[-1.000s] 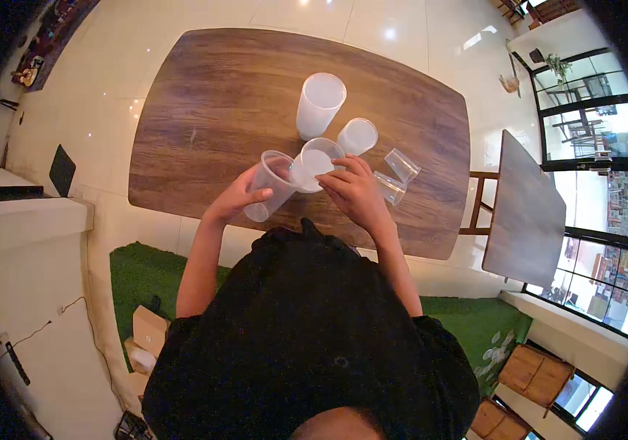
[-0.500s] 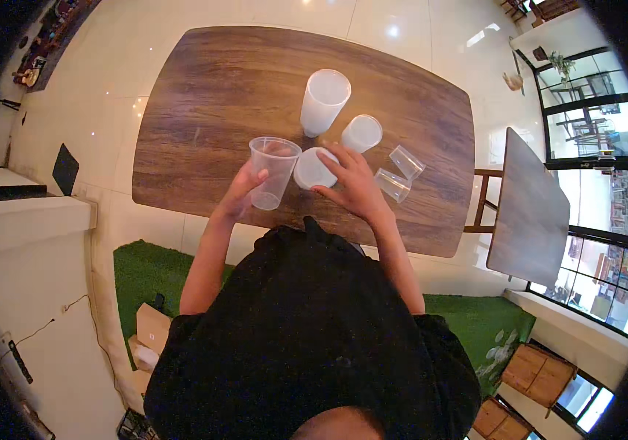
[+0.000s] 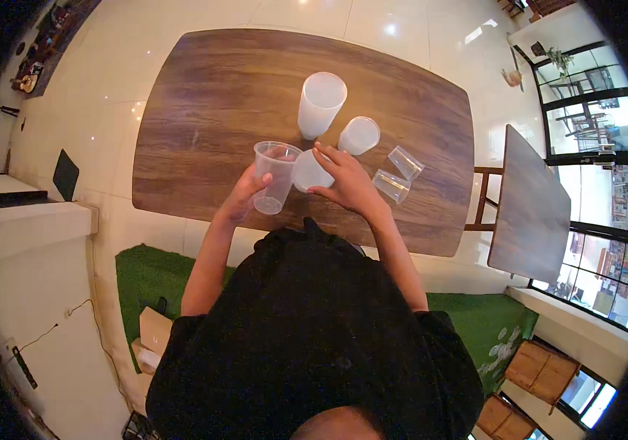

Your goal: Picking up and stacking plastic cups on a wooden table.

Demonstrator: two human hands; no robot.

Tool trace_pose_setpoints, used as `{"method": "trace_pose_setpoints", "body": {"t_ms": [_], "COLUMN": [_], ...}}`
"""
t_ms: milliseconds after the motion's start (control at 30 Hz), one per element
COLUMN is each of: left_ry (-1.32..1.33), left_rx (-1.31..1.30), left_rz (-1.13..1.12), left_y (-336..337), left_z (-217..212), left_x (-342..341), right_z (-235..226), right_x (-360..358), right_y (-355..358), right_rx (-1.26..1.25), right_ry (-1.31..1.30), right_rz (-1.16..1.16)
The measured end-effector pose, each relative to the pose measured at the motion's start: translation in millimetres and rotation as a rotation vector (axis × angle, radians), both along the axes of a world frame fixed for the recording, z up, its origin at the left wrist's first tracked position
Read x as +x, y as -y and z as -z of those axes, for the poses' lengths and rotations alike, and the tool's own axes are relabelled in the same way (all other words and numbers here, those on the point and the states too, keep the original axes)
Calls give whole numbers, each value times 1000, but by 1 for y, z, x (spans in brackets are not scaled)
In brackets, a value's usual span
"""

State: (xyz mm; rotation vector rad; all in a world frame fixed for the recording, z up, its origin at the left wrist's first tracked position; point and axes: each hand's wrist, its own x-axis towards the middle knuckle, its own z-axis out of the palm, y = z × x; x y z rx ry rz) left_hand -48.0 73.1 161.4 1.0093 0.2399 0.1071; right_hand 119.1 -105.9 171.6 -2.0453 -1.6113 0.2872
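Note:
A clear plastic cup (image 3: pixel 276 180) is held upright in my left hand (image 3: pixel 246 192), whose thumb presses on its side. My right hand (image 3: pixel 348 180) is beside a round white translucent container (image 3: pixel 312 173), thumb and fingers spread apart around its right side. Whether the fingertips press on it I cannot tell. Behind these stands a tall white translucent stack of what look like cups (image 3: pixel 321 106). A shorter white container (image 3: pixel 360 136) is to its right. Two small clear cups, one farther (image 3: pixel 406 163) and one nearer (image 3: pixel 391 186), lie right of my right hand.
Everything rests on a brown wooden table (image 3: pixel 211 95) with rounded corners. A second table (image 3: pixel 530 205) stands to the right with a wooden frame beside it. Green matting (image 3: pixel 141 286) covers floor nearer me, with cardboard boxes (image 3: pixel 154 330) at the left.
The fingers of my right hand have spread and shifted slightly on the far side of the round container. My left hand still holds the clear cup, almost unmoved.

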Motion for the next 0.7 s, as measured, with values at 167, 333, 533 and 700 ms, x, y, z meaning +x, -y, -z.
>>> {"method": "trace_pose_setpoints", "body": {"t_ms": [167, 333, 533, 700], "left_ry": [56, 126, 215, 80], "left_rx": [239, 501, 726, 1027], "left_rz": [-143, -134, -98, 69], "left_y": [-2, 13, 25, 19], "left_z": [-5, -43, -43, -14], "left_x": [6, 24, 42, 41], "right_z": [-28, -78, -76, -58], "right_x": [5, -3, -4, -3], "right_y": [3, 6, 14, 20], "right_rx": [175, 317, 274, 244], "right_ry": [-187, -544, -499, -649], "right_rz": [10, -1, 96, 196]}}
